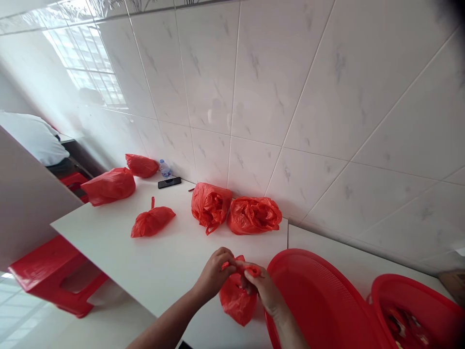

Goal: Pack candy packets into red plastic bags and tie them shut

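Both of my hands are closed on the gathered top of a red plastic bag (pixel 238 303) at the table's front. My left hand (pixel 215 271) pinches one twisted end of the plastic. From the other side, my right hand (pixel 262 286) grips the rest of the neck, a curl of red plastic showing by its thumb. The bag's rounded body hangs below my fingers, against or just above the white tabletop; I cannot tell which. What it contains is hidden. Behind my hands, two bunched red bags, one on the left (pixel 210 206) and one on the right (pixel 254 216), rest near the wall.
A large red basin (pixel 308 300) stands right of my hands, beside a red basket (pixel 385 286) with small items inside. Farther left lie a tied red bag (pixel 152 221), more red bags (pixel 111 186), a phone (pixel 169 182) and a water bottle (pixel 164 169). A red stool (pixel 47 266) and a seated person (pixel 32 135) are left.
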The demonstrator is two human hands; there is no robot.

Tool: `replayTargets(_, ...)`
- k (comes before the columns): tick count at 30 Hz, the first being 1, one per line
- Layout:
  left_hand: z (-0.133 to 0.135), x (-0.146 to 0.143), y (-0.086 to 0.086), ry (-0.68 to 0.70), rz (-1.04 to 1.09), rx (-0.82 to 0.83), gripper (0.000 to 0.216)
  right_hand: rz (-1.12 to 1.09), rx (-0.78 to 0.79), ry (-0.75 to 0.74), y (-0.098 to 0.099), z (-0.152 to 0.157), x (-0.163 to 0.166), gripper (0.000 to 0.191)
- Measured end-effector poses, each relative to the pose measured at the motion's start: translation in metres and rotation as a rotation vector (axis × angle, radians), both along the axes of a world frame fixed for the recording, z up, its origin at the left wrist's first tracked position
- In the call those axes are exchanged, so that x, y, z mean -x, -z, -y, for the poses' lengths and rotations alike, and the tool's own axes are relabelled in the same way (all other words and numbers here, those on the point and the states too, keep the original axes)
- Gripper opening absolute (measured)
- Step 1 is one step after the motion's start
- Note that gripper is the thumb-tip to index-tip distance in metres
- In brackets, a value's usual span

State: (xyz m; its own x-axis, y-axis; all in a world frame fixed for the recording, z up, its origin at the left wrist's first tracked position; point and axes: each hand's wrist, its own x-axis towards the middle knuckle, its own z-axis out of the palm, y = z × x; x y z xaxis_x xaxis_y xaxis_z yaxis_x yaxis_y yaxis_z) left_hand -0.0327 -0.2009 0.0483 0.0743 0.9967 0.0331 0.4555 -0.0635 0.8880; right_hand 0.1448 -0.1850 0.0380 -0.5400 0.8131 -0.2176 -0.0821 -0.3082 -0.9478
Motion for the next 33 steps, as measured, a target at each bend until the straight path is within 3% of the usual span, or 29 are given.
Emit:
replayTargets(4,-0.001,0.0,0.009,0.035,0.096,0.164,0.01,0.01,-0.014,-0.023,-0.001,0.001,-0.009,0.039)
replayTargets(7,-0.002,-0.004,0.012,0.027,0.066,0.227,0.01,0.088,-0.074,0.017,0.003,0.001,-0.004,0.02)
replayTargets(13,-0.002,-0.007,0.012,0.024,0.042,0.237,0.006,0.53,-0.267,0.24,0.02,-0.003,0.007,0.019)
replayTargets(15,-0.001,-0.007,0.012,0.031,0.03,0.237,0.005,0.499,-0.259,0.22,0.02,-0.004,0.008,0.021)
replayTargets(20,0.001,-0.003,0.017,0.019,0.007,0.246,0.002,0.128,-0.065,0.172,0.015,-0.006,0.004,0.021)
replayTargets(26,0.004,-0.003,0.022,0.035,-0.004,0.259,0.0,-0.059,-0.004,0.301,0.013,-0.003,0.002,0.034)
replayTargets(29,0.004,-0.004,0.021,0.037,-0.019,0.257,0.001,-0.005,-0.063,0.336,0.012,-0.006,0.003,0.041)
replayTargets(33,0.004,0.011,0.021,0.029,-0.084,0.192,0.004,0.331,-0.192,0.51,0.023,-0.021,-0.008,0.028)
